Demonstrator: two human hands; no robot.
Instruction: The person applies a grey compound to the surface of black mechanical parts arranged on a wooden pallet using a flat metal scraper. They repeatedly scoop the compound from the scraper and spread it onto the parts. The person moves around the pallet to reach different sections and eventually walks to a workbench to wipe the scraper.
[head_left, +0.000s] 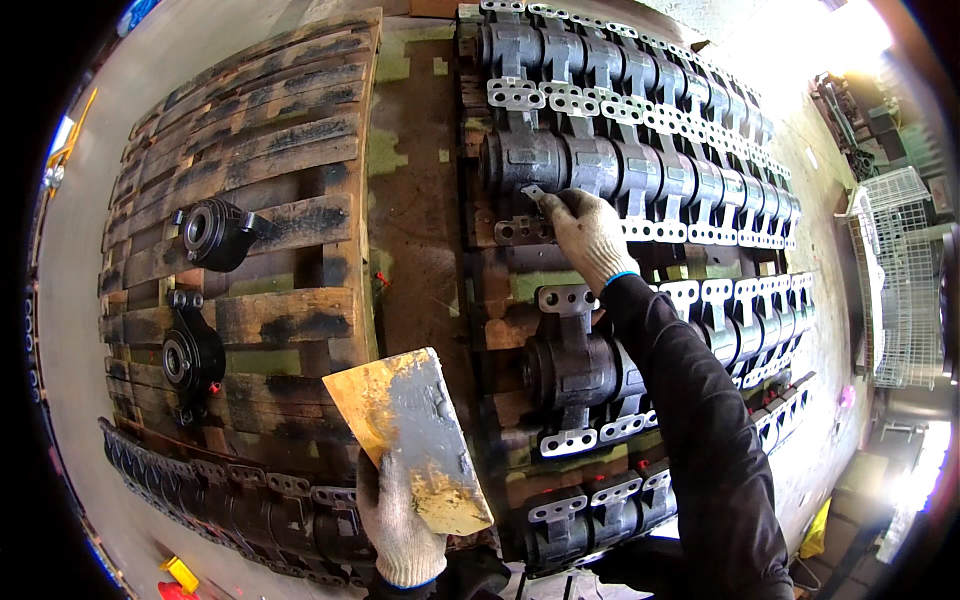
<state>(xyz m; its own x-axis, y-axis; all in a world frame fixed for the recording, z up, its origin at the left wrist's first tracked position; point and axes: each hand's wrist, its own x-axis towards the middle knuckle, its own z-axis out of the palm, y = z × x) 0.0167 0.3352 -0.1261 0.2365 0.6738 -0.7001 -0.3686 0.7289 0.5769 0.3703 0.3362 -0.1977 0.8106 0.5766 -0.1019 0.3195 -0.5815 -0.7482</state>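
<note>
My left hand [400, 520], in a white knit glove, grips a rectangular board [415, 440] smeared with grey and yellow paste. My right hand [588, 235], gloved the same way, reaches forward over the right pallet. Its thumb and fingers pinch a small flat scraper [534, 192], mostly hidden by the glove. The scraper's tip is at the lower side of a black cast housing [525, 162], at the near end of a long row; whether it touches the casting I cannot tell. Below it, that casting's flange [524, 232] is darker than its bare-metal neighbours.
More rows of black castings [575, 370] fill the right pallet. On the left wooden pallet [290, 130] stand two separate castings [215, 235] with ring-shaped openings. Another row of castings [250, 510] lies along its near side. A wire cage [890, 270] stands at the far right.
</note>
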